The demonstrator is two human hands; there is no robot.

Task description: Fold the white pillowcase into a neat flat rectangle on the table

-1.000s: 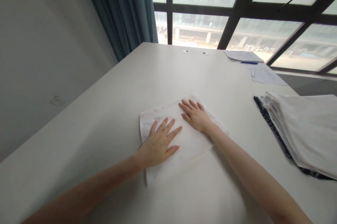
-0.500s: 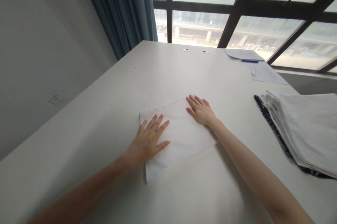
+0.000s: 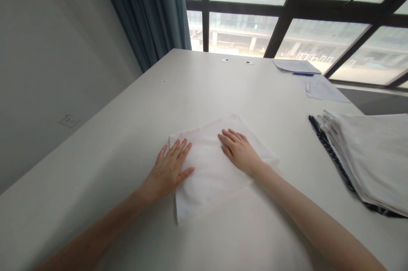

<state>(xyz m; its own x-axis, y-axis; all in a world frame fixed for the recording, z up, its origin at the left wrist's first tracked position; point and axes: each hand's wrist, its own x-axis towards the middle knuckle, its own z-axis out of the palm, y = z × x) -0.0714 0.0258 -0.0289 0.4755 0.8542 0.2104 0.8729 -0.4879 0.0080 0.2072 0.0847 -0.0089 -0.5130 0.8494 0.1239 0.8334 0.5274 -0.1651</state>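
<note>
A folded white cloth point(image 3: 207, 173) lies flat on the white table point(image 3: 204, 88), its edges at a slant to me. My left hand point(image 3: 168, 169) rests flat over the cloth's left edge with its fingers spread. Toward the cloth's far right part, my right hand point(image 3: 239, 150) lies palm down on the fabric, fingers stretched out and fairly close together. Neither hand grips anything. Parts of the cloth are covered by both hands and the right forearm.
To the right is a stack of white cloths point(image 3: 376, 152) over a black patterned fabric point(image 3: 331, 152). Papers point(image 3: 296, 66) and a blue pen point(image 3: 302, 74) lie at the far right, near the window. A blue curtain point(image 3: 149, 12) hangs at the table's far left corner.
My right hand has slid toward me and slightly left, uncovering the cloth's far right corner. My left hand has shifted a little to the left. The cloth stays in place.
</note>
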